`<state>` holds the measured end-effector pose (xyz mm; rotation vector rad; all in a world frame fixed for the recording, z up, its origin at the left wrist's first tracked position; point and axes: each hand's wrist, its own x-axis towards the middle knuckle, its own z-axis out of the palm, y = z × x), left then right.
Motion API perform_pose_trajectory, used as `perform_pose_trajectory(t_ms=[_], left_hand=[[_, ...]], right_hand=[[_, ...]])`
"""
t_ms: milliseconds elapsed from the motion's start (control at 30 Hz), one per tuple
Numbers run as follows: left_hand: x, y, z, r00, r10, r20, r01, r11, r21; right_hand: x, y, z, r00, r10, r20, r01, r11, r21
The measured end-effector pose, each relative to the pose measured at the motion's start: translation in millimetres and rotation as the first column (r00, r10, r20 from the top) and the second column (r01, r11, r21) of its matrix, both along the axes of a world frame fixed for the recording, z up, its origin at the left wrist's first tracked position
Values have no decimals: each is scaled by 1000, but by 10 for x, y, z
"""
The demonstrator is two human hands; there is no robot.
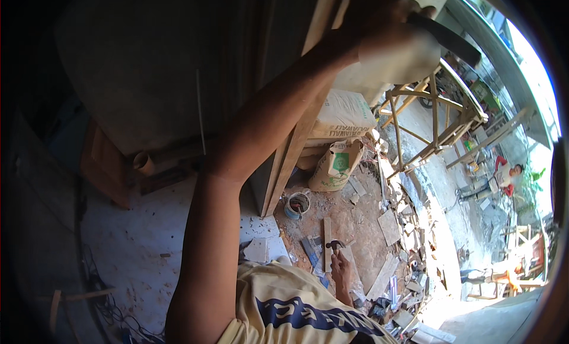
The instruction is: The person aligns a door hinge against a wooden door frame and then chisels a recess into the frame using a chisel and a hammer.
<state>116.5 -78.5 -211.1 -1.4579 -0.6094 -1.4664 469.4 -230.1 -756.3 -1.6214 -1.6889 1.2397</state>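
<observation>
My left arm stretches up across the view, and my left hand (385, 15) is raised by the wooden door frame (283, 166). Its fingers are closed round a dark bar-shaped thing (453, 42) that sticks out to the right; blur and shadow hide its exact kind. A pale blurred patch lies just below that hand. Low by my side, my right hand (341, 270) is closed on the handle of a hammer (335, 244), whose dark head points up the picture. My striped, light-coloured shirt (284, 285) covers part of the right arm.
Bags of powder (341, 113), one opened bag (336, 166) and a small bucket (297, 205) stand beyond the frame. Rubble and tile pieces (388, 225) litter the ground. A wooden trestle (435, 107) stands farther off; another person (498, 181) is at the right.
</observation>
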Motion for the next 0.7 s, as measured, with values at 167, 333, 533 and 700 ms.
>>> perform_pose_trajectory(t_ms=[167, 333, 533, 700], left_hand=[[-768, -141, -164, 996, -72, 61, 86, 962, -260], [-739, -433, -124, 977, -111, 182, 169, 923, -346], [-839, -309, -307, 902, -37, 431, 255, 851, -460], [-744, -745, 106, 786, -321, 528, 547, 759, -352]], right_hand=[[-68, -30, -290, 1000, 20, -9, -18, 987, 162], [-261, 11, 46, 992, 111, -59, -89, 952, 293], [-309, 47, -259, 995, 53, -83, -25, 952, 306], [-389, 7, 50, 977, 70, -201, -32, 982, 189]])
